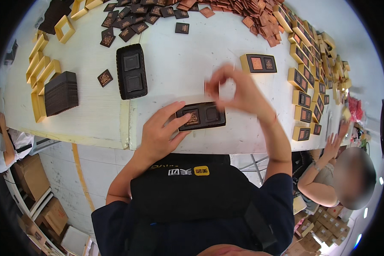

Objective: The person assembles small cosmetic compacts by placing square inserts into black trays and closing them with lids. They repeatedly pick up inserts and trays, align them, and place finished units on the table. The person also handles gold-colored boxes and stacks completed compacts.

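In front of me lies a black two-compartment tray point(203, 124). A dark square packet point(193, 117) with a copper print sits in its left compartment; the right compartment holds none. My left hand point(162, 128) grips the tray's left end, with fingers over the dark packet. Above the tray's right end is my right hand point(237, 87), blurred by motion, pinching a copper-coloured square packet point(210, 89) between fingers and thumb. Farther left, another black tray point(132, 88) lies with nothing in its two compartments. Beside it rests a single dark packet point(105, 78).
Piles of dark packets point(130, 19) and copper packets point(262, 21) cover the far side. A filled gold box point(259, 63) lies right, near rows of filled boxes point(303, 99). Stacked black trays point(62, 93) and gold frames point(38, 104) stand left. Another person point(324, 179) is at right.
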Demonstrator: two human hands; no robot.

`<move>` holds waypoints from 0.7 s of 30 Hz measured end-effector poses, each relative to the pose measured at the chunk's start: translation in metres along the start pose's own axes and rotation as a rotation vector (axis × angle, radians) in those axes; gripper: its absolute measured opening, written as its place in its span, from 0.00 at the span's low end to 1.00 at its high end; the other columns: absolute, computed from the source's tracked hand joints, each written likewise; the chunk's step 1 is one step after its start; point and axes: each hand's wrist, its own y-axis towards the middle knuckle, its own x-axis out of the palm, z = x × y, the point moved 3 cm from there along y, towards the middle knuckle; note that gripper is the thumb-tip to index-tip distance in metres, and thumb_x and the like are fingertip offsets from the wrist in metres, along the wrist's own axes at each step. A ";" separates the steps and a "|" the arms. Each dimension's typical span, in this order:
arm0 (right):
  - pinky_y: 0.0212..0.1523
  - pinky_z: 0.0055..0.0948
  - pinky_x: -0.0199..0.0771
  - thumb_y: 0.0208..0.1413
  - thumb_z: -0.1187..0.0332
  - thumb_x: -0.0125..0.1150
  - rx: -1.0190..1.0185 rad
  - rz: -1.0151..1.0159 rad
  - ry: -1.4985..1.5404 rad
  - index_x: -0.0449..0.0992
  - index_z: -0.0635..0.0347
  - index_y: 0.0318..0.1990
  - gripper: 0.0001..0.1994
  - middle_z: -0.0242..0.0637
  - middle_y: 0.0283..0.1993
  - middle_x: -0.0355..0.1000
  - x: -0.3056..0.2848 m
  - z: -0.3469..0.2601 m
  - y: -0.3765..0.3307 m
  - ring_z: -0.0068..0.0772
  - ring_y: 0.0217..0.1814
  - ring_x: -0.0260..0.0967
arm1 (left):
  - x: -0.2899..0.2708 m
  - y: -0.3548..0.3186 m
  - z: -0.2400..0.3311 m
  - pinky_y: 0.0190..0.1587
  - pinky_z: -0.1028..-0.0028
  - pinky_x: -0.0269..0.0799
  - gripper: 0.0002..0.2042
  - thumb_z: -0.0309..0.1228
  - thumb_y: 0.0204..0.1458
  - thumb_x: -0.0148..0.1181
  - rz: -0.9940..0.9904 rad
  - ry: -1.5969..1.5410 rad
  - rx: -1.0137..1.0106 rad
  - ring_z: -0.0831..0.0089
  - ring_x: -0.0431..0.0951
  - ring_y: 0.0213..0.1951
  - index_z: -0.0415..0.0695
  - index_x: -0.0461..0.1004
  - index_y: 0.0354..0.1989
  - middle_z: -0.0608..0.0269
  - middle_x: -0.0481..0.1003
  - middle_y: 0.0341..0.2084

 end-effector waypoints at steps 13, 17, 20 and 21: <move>0.64 0.42 0.70 0.42 0.77 0.75 -0.227 0.073 -0.324 0.82 0.52 0.50 0.23 0.46 0.65 0.67 0.030 -0.009 -0.081 0.51 0.69 0.63 | 0.004 0.004 0.004 0.47 0.64 0.78 0.23 0.27 0.36 0.76 0.000 0.012 -0.041 0.54 0.78 0.49 0.44 0.76 0.45 0.53 0.73 0.55; 0.63 0.42 0.71 0.44 0.76 0.75 -0.176 -0.023 -0.003 0.81 0.54 0.50 0.22 0.50 0.67 0.65 0.030 0.018 -0.083 0.56 0.68 0.65 | 0.006 0.009 0.003 0.47 0.65 0.78 0.23 0.28 0.36 0.77 -0.012 0.031 -0.033 0.54 0.78 0.50 0.43 0.74 0.42 0.53 0.73 0.56; 0.60 0.40 0.74 0.46 0.74 0.75 -0.302 0.031 -0.151 0.80 0.54 0.51 0.22 0.50 0.67 0.65 0.036 0.018 -0.085 0.56 0.65 0.67 | 0.007 0.007 0.005 0.48 0.64 0.78 0.23 0.27 0.37 0.77 -0.034 0.039 -0.054 0.54 0.79 0.50 0.43 0.73 0.43 0.50 0.73 0.56; 0.59 0.40 0.76 0.47 0.73 0.74 -0.325 0.056 -0.182 0.79 0.53 0.53 0.22 0.48 0.68 0.64 0.040 0.020 -0.086 0.55 0.65 0.67 | 0.008 0.006 0.005 0.49 0.64 0.78 0.23 0.26 0.38 0.77 -0.043 0.038 -0.067 0.54 0.79 0.51 0.43 0.73 0.44 0.49 0.73 0.56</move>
